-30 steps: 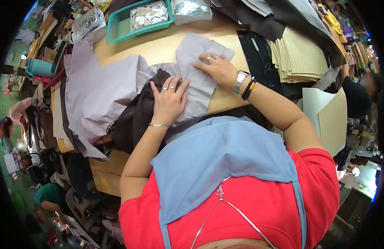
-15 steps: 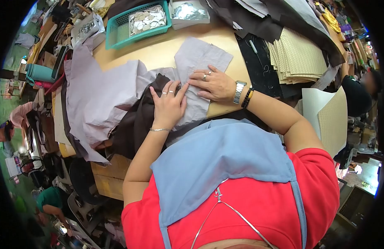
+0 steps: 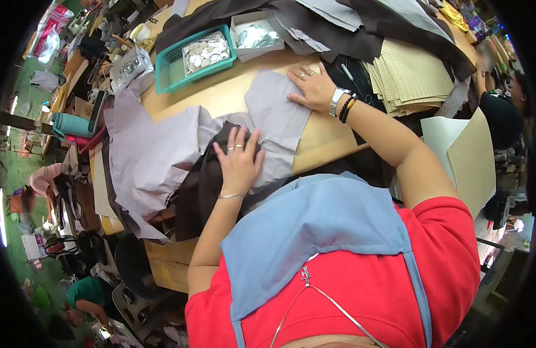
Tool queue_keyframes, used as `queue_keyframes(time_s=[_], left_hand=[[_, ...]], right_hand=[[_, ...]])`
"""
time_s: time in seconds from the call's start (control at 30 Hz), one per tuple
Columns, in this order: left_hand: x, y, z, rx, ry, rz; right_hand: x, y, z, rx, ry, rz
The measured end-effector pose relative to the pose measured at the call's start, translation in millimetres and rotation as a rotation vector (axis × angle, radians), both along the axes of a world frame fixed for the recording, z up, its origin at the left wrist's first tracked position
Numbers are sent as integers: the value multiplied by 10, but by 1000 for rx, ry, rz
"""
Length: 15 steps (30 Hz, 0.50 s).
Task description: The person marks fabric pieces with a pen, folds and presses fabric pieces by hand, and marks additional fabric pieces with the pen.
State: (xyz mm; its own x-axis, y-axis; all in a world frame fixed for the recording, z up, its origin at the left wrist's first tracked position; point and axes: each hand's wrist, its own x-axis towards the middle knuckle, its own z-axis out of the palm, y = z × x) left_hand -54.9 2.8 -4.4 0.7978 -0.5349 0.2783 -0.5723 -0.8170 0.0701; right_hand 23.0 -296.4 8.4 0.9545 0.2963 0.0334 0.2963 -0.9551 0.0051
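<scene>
A pale lilac-grey fabric piece (image 3: 157, 133) with a dark brown side (image 3: 198, 188) lies bunched on the left of the wooden table. Its narrower panel (image 3: 276, 110) is spread flat to the right. My left hand (image 3: 240, 159) rests on the dark folded part, fingers spread and stretched forward. Farther up, my right hand (image 3: 314, 87) lies with fingers apart at the panel's upper right edge, its fingertips partly on the cloth and partly over the bare wood. Neither hand grips anything that I can see.
A teal basket (image 3: 163, 72) with small pale pieces stands at the back, beside a white box (image 3: 257, 43) of shiny bits. A stack of cream textured sheets (image 3: 410, 78) lies on the right, near a pen-like tool (image 3: 347, 72). Co-workers sit or bend on both sides.
My right hand has moved up and right, away from my left hand, to the panel's upper edge. My left hand stays on the dark fold. The view has shifted slightly.
</scene>
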Motion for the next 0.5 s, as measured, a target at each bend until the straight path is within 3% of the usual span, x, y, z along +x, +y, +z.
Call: queue_keyframes(time_s=[0.1,0.17,0.23,0.4,0.43,0.47,0.5], left_hand=[[-35,64,103,-101,20,216],[-40,122,144,-82,67,203],[-11,174,172,-167,198,159],[20,-64,328,-674,330,42],[-4,-169,409,-781,411,20],[-21,-263,478,-825,530,-14],[-37,-341,559,-864,653,-45]], right_hand=[[-51,45,-46,179,40,-79],[-252,127,-60,395,52,-133],[-350,221,-132,444,25,-52],[-830,683,-63,725,16,242],[-915,789,29,842,54,281],[-1037,887,222,721,250,167],[-1038,970,71,993,363,149]])
